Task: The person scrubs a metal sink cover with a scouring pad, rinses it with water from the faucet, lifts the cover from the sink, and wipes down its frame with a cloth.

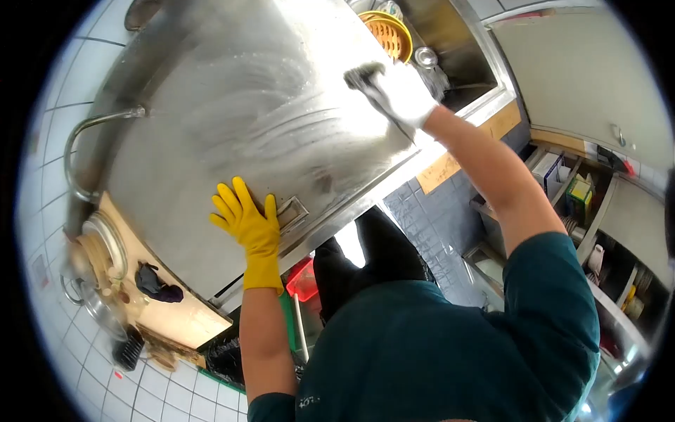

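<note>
A wide metal surface (211, 119) with wet, curved streaks fills the upper left. My left hand (246, 218), in a yellow rubber glove, lies on it with the fingers spread, beside a small rectangular metal fitting (293, 214) near the front edge. Farther right, my right hand (404, 95) wears a white glove and is closed on a dark scrubbing pad (364, 76), which is blurred and rests on the streaked metal. What of the pad lies under the fingers is hidden.
Behind the right hand, a yellow basket (390, 35) stands by a metal sink (457, 42). A curved metal pipe (74, 151) rises at the left. A wooden board (169, 302) holds a dark cloth (156, 283). Open drawers (587, 204) are at right.
</note>
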Demonstrator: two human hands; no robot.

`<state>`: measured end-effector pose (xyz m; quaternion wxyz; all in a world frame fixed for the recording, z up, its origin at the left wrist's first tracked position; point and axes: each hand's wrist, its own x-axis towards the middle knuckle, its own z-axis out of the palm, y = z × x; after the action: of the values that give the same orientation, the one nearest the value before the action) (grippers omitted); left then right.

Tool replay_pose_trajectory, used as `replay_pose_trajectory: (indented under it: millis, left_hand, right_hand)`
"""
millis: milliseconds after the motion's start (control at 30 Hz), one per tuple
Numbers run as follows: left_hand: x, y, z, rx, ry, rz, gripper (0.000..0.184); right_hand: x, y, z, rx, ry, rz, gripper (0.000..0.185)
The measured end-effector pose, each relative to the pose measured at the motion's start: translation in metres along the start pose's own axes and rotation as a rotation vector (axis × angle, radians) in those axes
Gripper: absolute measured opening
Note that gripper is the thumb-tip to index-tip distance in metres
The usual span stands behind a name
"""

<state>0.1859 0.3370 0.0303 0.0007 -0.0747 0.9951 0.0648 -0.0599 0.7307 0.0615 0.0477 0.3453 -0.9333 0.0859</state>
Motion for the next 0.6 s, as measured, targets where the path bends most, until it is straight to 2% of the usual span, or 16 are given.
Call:
replay_pose_trajectory:
  millis: [33, 67, 100, 167, 200, 267, 333, 433, 467, 533, 600]
  left_hand:
    - [0.000, 0.000, -0.001, 0.004, 0.001, 0.003, 0.089]
    - [0.001, 0.000, -0.002, 0.009, -0.007, -0.001, 0.090]
    - [0.003, 0.001, -0.003, 0.013, -0.013, -0.007, 0.090]
    - [0.000, 0.003, -0.004, 0.016, -0.017, -0.015, 0.090]
    - [0.000, 0.003, -0.004, 0.013, -0.010, -0.013, 0.090]
    - [0.006, 0.002, -0.003, 0.020, 0.005, -0.010, 0.090]
    - [0.003, 0.002, -0.003, 0.035, -0.009, -0.021, 0.090]
    - [0.002, 0.001, -0.001, 0.002, 0.000, -0.031, 0.090]
    - [0.003, 0.002, -0.002, 0.002, -0.006, -0.034, 0.090]
    - [0.003, 0.002, -0.005, 0.008, -0.017, -0.042, 0.091]
    - [0.004, 0.002, -0.007, 0.010, -0.030, -0.047, 0.091]
  right_hand:
    - [0.036, 0.004, 0.007, 0.153, -0.006, 0.103, 0.036]
    - [0.073, 0.004, 0.010, 0.003, -0.121, 0.146, 0.038]
    - [0.101, 0.017, 0.040, -0.030, 0.073, 0.077, 0.040]
    - [0.161, 0.020, 0.040, -0.023, 0.082, 0.104, 0.041]
    - [0.181, 0.021, 0.039, 0.002, 0.213, 0.122, 0.027]
    - [0.188, 0.026, 0.044, -0.008, 0.349, -0.011, 0.030]
    - [0.150, 0.021, 0.041, -0.048, 0.240, -0.010, 0.041]
    - [0.046, -0.008, 0.018, 0.023, 0.093, 0.051, 0.036]
    - [0.013, -0.015, 0.010, 0.101, 0.129, 0.028, 0.032]
    - [-0.041, -0.030, -0.012, 0.096, -0.133, 0.123, 0.024]
    - [-0.062, -0.034, -0.014, 0.079, -0.047, 0.077, 0.020]
